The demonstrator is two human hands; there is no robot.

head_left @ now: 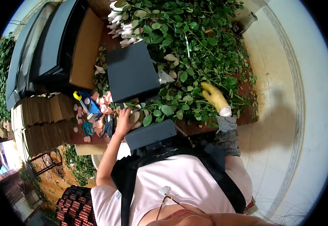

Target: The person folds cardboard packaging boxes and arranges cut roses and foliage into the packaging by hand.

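Note:
My bare left hand is at the table's front left, its fingers bent together beside a pale leaf. What they hold is too small to make out. My right hand, in a yellow glove, lies over the front right of a large heap of leafy green stems, fingers apart. A dark grey box stands beyond my left hand. Nearer my body is a smaller dark grey block. Pink petals lie left of my left hand.
Teal-handled scissors, black-handled pliers and a blue and yellow tool lie at the left. Beyond are white-wrapped flower heads, large grey boards and cardboard stacks. A wall stands at the right.

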